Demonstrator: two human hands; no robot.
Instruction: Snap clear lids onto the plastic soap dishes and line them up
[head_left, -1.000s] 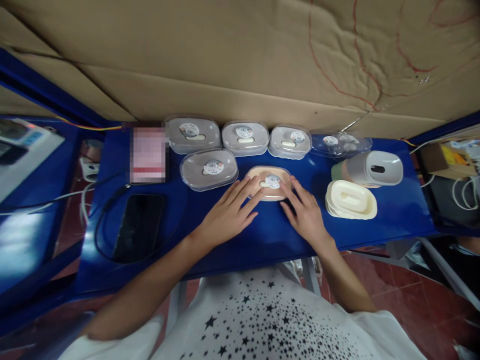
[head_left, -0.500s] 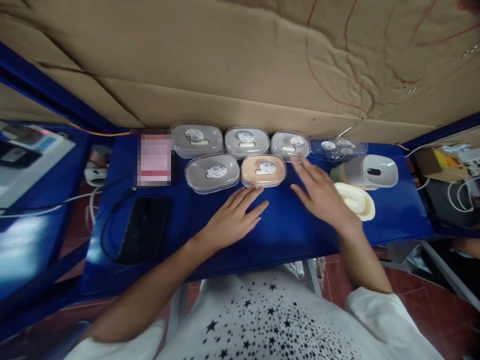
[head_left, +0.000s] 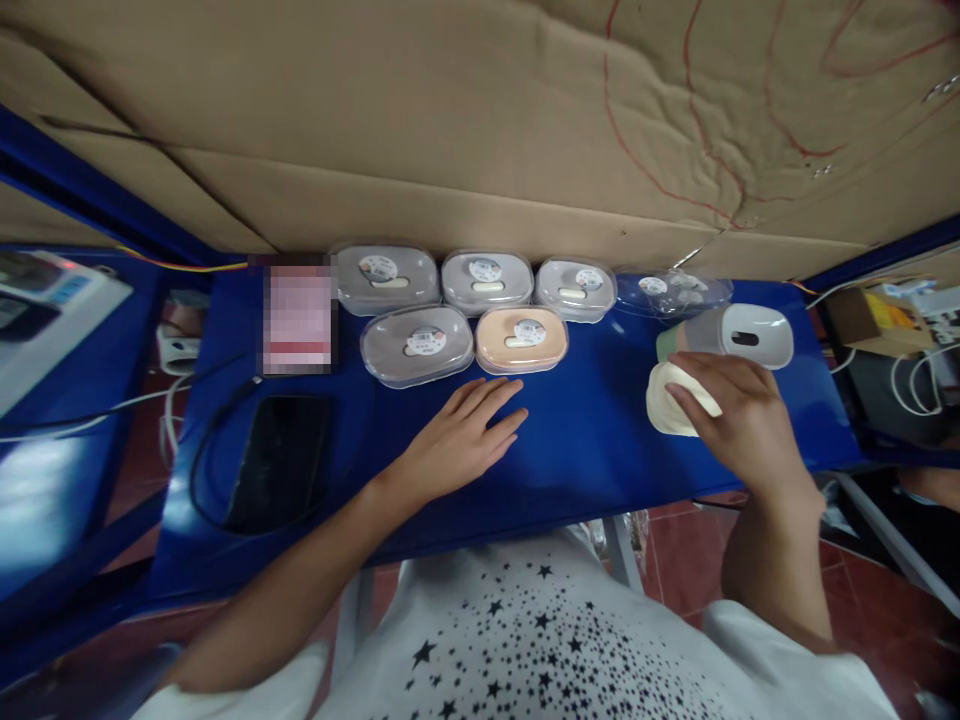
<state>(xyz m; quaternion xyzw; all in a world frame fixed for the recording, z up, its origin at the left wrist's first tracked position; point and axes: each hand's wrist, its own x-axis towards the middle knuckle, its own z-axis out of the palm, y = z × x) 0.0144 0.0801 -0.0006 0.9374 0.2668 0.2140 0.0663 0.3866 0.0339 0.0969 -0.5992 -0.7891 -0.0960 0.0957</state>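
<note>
My left hand (head_left: 463, 440) lies flat on the blue table, fingers spread and empty, just in front of a peach oval box (head_left: 504, 352) with a clear lid and a round label. On the right, my right hand (head_left: 750, 425) closes its thumb and fingers over a cream oval plastic piece (head_left: 666, 412), partly covering it. Whether this piece is one part or a stack I cannot tell. Beyond that hand, grey, slotted oval plastic pieces (head_left: 776, 335) lie on their side, nested with a green one (head_left: 667, 346).
Several grey clear-lidded boxes (head_left: 486, 290) stand along the cardboard wall (head_left: 420, 190). Clear lids (head_left: 637, 297) lie at the back right. Leftward are a black phone (head_left: 281, 460), a cable (head_left: 196, 455) and a blurred-out pink-and-white item (head_left: 298, 318).
My right hand has moved right and back from beside the peach box and grasped the cream plastic piece. My left hand keeps nearly the same place.
</note>
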